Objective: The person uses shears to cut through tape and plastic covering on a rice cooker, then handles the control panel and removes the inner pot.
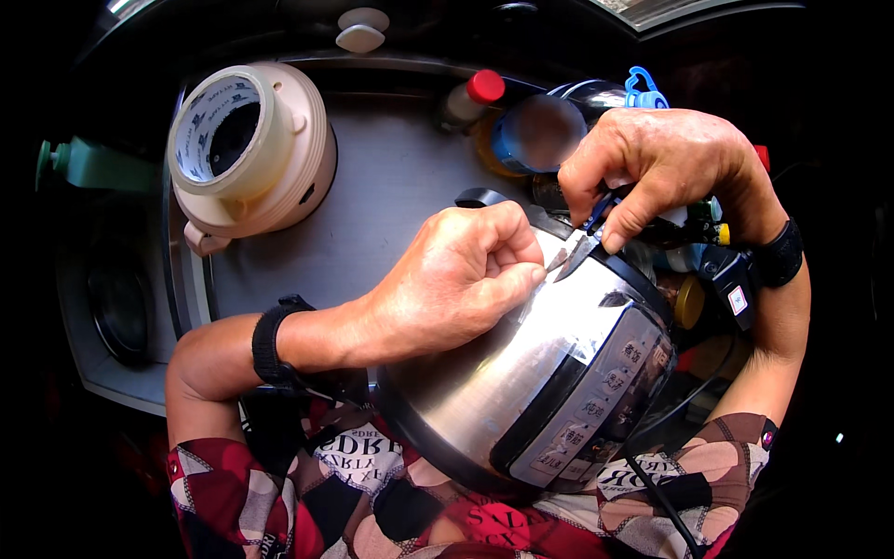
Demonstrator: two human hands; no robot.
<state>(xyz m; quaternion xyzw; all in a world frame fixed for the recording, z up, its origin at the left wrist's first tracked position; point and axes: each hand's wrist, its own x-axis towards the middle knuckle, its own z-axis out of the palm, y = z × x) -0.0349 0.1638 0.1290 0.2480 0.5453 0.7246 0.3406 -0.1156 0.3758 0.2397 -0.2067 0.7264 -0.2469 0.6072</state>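
From the head camera, an electric cooker [466, 373] is tilted in front of the person's torso, right of the middle. Its rounded body is shiny brushed metal, with bright reflections and black trim at both ends. A long control panel [549, 447], grey with a black border, runs down the side; pale labels [617, 382] on it carry dark characters.

The left hand [456, 275] lies over the upper part of the metal, fingers curled in and thumb tip against the forefinger; whether something thin is pinched there, I cannot tell. The right hand [666, 158] arches over the cooker's upper rim, thumb and forefinger closed on a small tool [579, 252] with a blue handle and a narrow metal blade, close to the left fingertips. Both wrists wear black bands [780, 253].

At the upper left, a wide tape roll [263, 149] of glossy, yellowish film sits on a ribbed, pale pink plastic container [305, 168]; dark blue printing repeats inside its white core. Beyond, on a smooth grey surface [372, 186], stands a red-capped jar [461, 102]. The sleeves [219, 489] are patterned fabric in red, black and cream, with printed lettering on the garment.
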